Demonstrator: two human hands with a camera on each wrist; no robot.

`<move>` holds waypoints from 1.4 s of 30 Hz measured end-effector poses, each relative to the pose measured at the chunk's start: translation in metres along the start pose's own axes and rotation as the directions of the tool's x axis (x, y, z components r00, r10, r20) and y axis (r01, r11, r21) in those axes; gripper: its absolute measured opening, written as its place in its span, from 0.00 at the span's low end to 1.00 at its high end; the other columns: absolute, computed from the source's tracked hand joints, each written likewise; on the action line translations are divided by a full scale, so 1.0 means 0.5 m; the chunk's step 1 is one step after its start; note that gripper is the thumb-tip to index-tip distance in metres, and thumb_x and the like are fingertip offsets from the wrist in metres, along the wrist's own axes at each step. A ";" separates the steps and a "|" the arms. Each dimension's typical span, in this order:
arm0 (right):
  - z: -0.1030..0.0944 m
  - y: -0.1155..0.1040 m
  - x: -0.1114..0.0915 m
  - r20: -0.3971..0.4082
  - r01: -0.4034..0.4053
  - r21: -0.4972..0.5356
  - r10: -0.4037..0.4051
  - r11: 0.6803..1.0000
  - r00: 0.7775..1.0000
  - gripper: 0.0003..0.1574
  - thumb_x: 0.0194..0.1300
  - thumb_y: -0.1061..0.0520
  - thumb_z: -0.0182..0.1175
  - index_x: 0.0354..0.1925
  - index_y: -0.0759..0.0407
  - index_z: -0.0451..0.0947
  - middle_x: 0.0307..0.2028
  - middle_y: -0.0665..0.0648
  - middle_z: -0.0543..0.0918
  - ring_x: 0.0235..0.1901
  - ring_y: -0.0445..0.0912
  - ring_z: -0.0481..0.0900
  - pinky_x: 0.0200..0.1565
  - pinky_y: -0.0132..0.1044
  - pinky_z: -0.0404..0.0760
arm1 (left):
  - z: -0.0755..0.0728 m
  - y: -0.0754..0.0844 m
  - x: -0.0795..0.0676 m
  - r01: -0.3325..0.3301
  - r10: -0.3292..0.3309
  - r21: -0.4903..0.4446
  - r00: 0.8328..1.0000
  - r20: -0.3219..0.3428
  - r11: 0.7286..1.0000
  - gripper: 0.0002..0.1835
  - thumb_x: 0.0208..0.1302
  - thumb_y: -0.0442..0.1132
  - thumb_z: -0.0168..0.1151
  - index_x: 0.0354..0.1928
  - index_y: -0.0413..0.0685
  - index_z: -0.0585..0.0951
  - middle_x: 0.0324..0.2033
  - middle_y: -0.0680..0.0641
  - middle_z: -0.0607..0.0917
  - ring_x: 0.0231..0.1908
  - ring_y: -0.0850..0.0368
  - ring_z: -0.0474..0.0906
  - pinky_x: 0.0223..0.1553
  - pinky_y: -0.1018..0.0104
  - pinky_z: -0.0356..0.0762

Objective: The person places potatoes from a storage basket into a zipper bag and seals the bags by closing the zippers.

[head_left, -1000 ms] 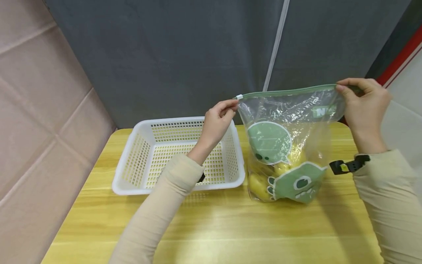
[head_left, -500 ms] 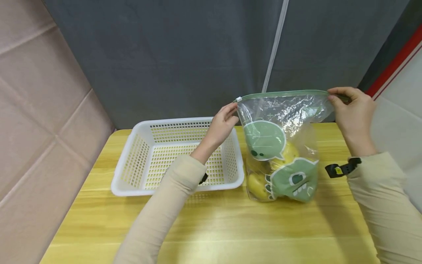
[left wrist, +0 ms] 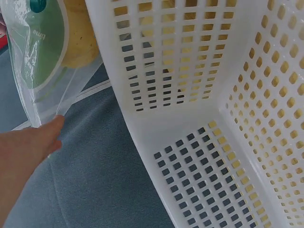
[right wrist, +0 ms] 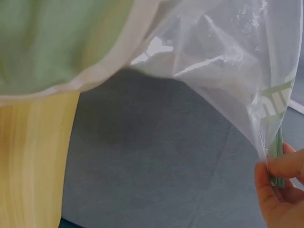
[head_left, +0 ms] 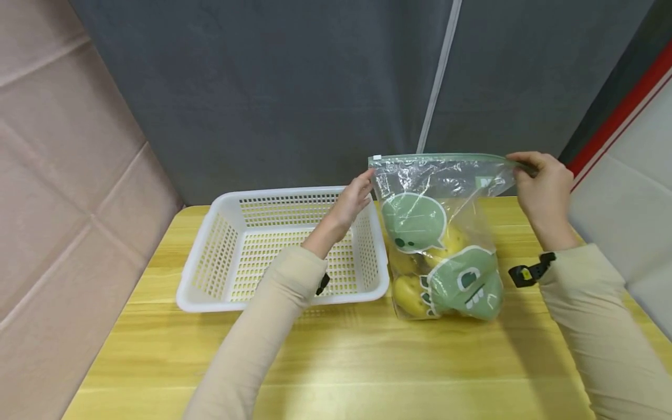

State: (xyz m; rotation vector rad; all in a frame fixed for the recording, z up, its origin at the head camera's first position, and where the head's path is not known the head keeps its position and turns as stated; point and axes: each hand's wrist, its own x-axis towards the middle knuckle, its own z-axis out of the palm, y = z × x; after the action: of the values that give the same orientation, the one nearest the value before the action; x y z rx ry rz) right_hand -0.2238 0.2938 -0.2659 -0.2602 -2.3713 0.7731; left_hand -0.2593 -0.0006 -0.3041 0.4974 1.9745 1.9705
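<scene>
A clear zip bag (head_left: 472,201) with green cartoon prints stands upright on the table, and yellow potatoes (head_left: 410,294) show through its lower half. Its green zip strip runs along the top, with a white slider (head_left: 377,157) at the left end. My right hand (head_left: 546,189) pinches the strip's right end between thumb and fingers, as the right wrist view also shows. At the upper left edge of the bag is my left hand (head_left: 349,204), its fingers fairly straight and their tips against the plastic. In the left wrist view a potato (left wrist: 80,35) presses against the bag's wall.
Left of the bag, close beside it, a white perforated plastic basket (head_left: 283,297) stands on the wooden table (head_left: 336,373). My left forearm crosses over its right part. A grey curtain (head_left: 262,87) hangs behind the table; a pinkish padded wall (head_left: 47,204) borders the left.
My right hand has moved left and down with its end of the zip strip, so the bag's top sags lower. My left fingers have straightened near the slider end. The basket stays put.
</scene>
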 end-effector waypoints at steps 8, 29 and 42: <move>0.013 0.017 -0.001 0.010 -0.005 -0.007 0.005 1.000 1.000 0.19 0.69 0.66 0.46 0.51 0.64 0.81 0.48 0.68 0.79 0.50 0.59 0.75 0.36 0.20 0.60 | 0.018 -0.014 0.000 0.092 -0.101 0.124 0.993 0.064 0.988 0.31 0.75 0.51 0.24 0.75 0.47 0.49 0.76 0.46 0.49 0.74 0.48 0.53 0.74 0.57 0.54; 0.048 0.043 -0.001 0.031 0.060 -0.046 -0.059 0.997 0.998 0.24 0.65 0.71 0.40 0.49 0.71 0.80 0.45 0.76 0.79 0.37 0.63 0.71 0.30 0.31 0.59 | 0.028 -0.020 0.007 0.241 -0.247 0.147 0.969 0.026 0.959 0.33 0.74 0.56 0.26 0.75 0.46 0.51 0.73 0.41 0.57 0.71 0.45 0.59 0.72 0.56 0.60; 0.058 0.078 0.007 0.225 -0.011 -0.087 0.031 0.996 0.974 0.22 0.72 0.63 0.41 0.58 0.68 0.74 0.54 0.74 0.77 0.32 0.57 0.71 0.22 0.26 0.58 | 0.023 -0.021 -0.001 0.230 -0.257 0.187 0.956 0.139 0.955 0.31 0.76 0.53 0.27 0.73 0.44 0.55 0.67 0.38 0.68 0.68 0.45 0.65 0.71 0.57 0.62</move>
State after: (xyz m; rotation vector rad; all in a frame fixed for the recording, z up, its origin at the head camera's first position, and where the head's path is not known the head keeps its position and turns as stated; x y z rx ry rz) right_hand -0.2445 0.3131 -0.3052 -0.2441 -2.6247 0.7466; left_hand -0.2542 0.0094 -0.3146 0.4149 2.0021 1.5728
